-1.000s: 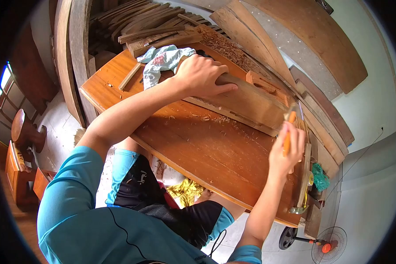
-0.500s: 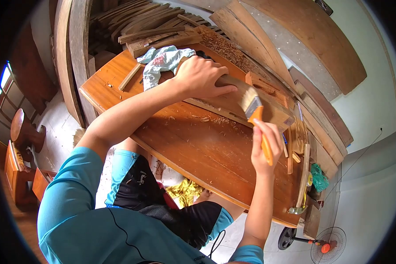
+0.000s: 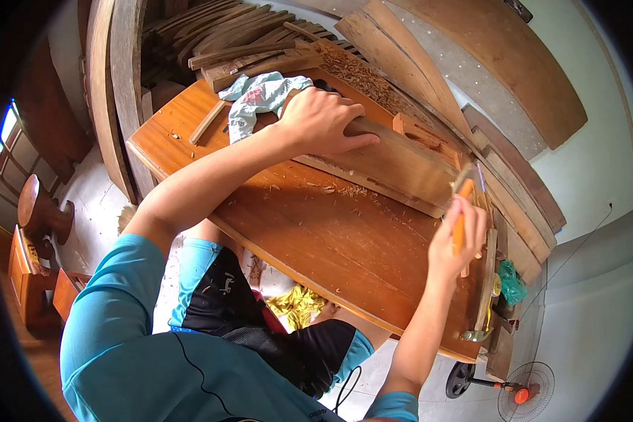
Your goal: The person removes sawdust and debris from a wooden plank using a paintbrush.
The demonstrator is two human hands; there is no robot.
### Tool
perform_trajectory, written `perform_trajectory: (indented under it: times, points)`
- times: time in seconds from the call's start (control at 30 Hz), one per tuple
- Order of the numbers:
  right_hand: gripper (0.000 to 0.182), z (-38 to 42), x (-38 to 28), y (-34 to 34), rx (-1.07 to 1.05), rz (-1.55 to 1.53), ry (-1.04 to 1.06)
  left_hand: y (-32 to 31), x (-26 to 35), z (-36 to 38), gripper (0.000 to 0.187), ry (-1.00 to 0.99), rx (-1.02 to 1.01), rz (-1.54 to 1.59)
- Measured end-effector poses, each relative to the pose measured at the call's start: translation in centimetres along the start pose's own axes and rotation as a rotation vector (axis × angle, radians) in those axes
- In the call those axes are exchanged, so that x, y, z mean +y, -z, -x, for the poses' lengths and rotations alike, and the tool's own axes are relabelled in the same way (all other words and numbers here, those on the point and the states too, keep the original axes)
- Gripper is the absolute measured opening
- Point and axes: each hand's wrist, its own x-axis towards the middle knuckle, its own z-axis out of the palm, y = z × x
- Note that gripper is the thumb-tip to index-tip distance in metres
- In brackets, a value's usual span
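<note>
A thick wooden beam (image 3: 401, 167) lies along the back part of the brown wooden table (image 3: 330, 239). My left hand (image 3: 323, 123) rests over the beam's left part, its fingers wrapped over the far edge and the thumb on the top face. The fingers of my right hand (image 3: 454, 239) are closed round the orange handle of a brush (image 3: 463, 188), whose bristles are at the beam's right end and blurred. Wood shavings (image 3: 348, 190) are scattered on the table in front of the beam.
A pale cloth (image 3: 257, 102) and a short wood strip (image 3: 207, 123) lie at the table's left. Behind are stacked boards (image 3: 239, 32) and a shavings heap (image 3: 352, 70). At the right are a hammer (image 3: 475, 335), a green bag (image 3: 511, 283) and a fan (image 3: 524, 394).
My right hand has moved to the right with the brush, from the top face of the beam to its right end. My left hand has stayed in place.
</note>
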Motion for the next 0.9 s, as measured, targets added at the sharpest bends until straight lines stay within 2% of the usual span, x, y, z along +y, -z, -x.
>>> perform_trajectory:
  times: [0.07,0.23,0.43,0.57,0.7,0.83,0.9]
  points:
    - [0.008,0.2,-1.3,-1.1,-0.067,-0.038,0.045,0.1,0.0,0.0,0.074,0.004,0.008,-0.003]
    - [0.019,1.1,-4.2,-2.7,-0.229,-0.148,0.118,0.7,0.3,0.0,0.074,0.014,-0.015,-0.01]
    - [0.022,1.3,-5.3,-3.2,-0.322,-0.437,0.144,1.2,0.5,-0.1,0.074,0.037,-0.064,-0.011]
    - [0.022,0.8,-4.3,-2.6,-0.259,-0.507,0.117,0.4,0.2,-0.1,0.074,0.012,-0.015,-0.018]
    - [0.015,1.1,-1.9,-2.2,-0.18,-0.46,-0.094,0.6,0.2,0.0,0.074,0.012,-0.017,0.002]
    - [0.011,0.7,0.3,-1.2,-0.077,-0.295,-0.157,0.3,0.1,0.0,0.075,0.01,-0.005,0.012]
    - [0.012,0.5,0.9,-0.4,-0.058,-0.263,-0.266,0.3,0.0,0.0,0.075,0.008,-0.01,0.006]
